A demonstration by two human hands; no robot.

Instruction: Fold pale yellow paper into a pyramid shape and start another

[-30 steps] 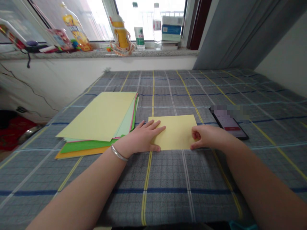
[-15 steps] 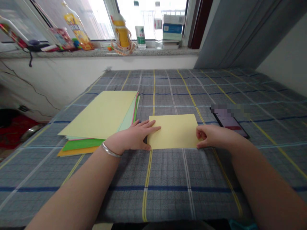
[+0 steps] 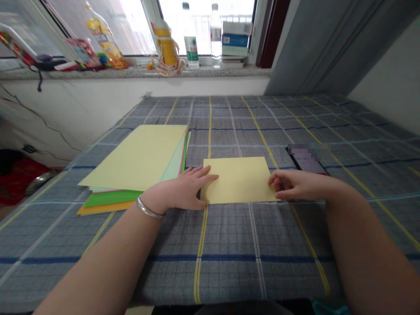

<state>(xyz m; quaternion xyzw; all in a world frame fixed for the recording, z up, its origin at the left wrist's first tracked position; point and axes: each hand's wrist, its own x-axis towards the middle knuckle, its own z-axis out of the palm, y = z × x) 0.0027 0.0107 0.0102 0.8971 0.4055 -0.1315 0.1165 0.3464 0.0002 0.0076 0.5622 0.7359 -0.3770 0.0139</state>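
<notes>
A pale yellow sheet of paper (image 3: pixel 239 180), rectangular and flat, lies on the plaid cloth (image 3: pixel 229 236). My left hand (image 3: pixel 188 186), a silver bangle at its wrist, rests with spread fingers over the sheet's left edge. At the right edge is my right hand (image 3: pixel 282 184), its fingers curled and the thumb a little apart from them, touching the paper near its lower right corner with nothing gripped. To the left of my left hand lies a stack of coloured paper (image 3: pixel 138 153), pale yellow on top with green and orange edges showing below.
A phone (image 3: pixel 306 161) lies beyond my right wrist, partly hidden by it. Along the windowsill (image 3: pixel 131 72) at the back stand bottles, a yellow cup (image 3: pixel 166 50), a tube (image 3: pixel 191 51) and boxes (image 3: pixel 235 39). A grey curtain (image 3: pixel 315 48) hangs at the back right.
My right hand has shifted slightly right, and its thumb has come away from the fingers, uncovering more of the sheet's lower right corner. My left hand has barely moved.
</notes>
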